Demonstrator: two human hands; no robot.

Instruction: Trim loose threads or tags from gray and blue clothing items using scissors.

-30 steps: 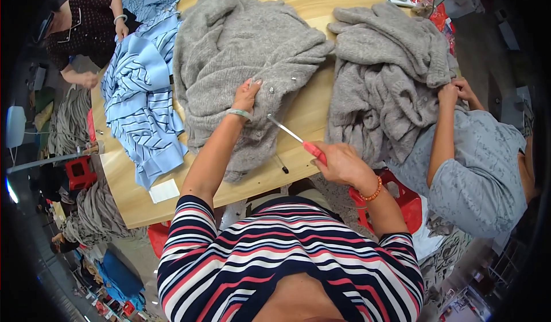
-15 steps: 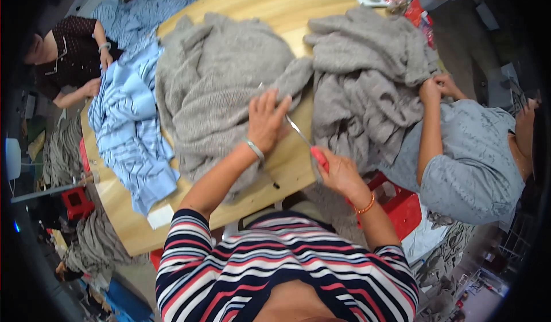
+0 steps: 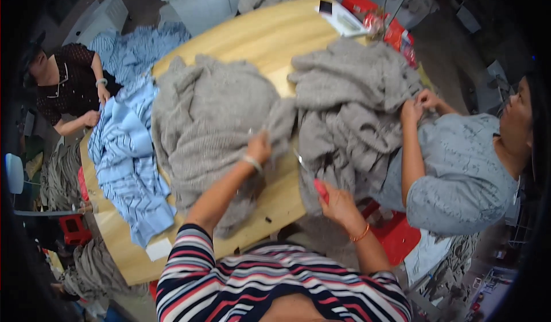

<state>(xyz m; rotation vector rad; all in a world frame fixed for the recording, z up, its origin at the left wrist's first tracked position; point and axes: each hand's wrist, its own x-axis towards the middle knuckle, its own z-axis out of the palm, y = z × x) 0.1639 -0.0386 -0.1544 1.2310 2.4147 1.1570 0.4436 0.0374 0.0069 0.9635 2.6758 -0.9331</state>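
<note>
A large heap of grey ribbed knit garment (image 3: 209,112) lies on the table in front of me. My left hand (image 3: 260,148) is over its right part, fingers drawn together and blurred; what they grip, if anything, cannot be made out. My right hand (image 3: 340,207) is closed round the red handle of a slim metal tool (image 3: 321,190). The bright metal end points up and away toward the gap between the two grey heaps, apart from my left hand. Its exact kind is unclear.
A second grey knit heap (image 3: 350,101) lies to the right, handled by a person in a grey top (image 3: 465,173). At left, another person (image 3: 69,87) holds blue striped garments (image 3: 129,150). The wooden table (image 3: 247,35) also bears a white tray (image 3: 342,21). A red stool (image 3: 396,236) stands near my right arm.
My left hand's spread fingers have drawn together. My right hand has moved slightly nearer me and to the right, taking the tool away from the left hand. The view has tilted up.
</note>
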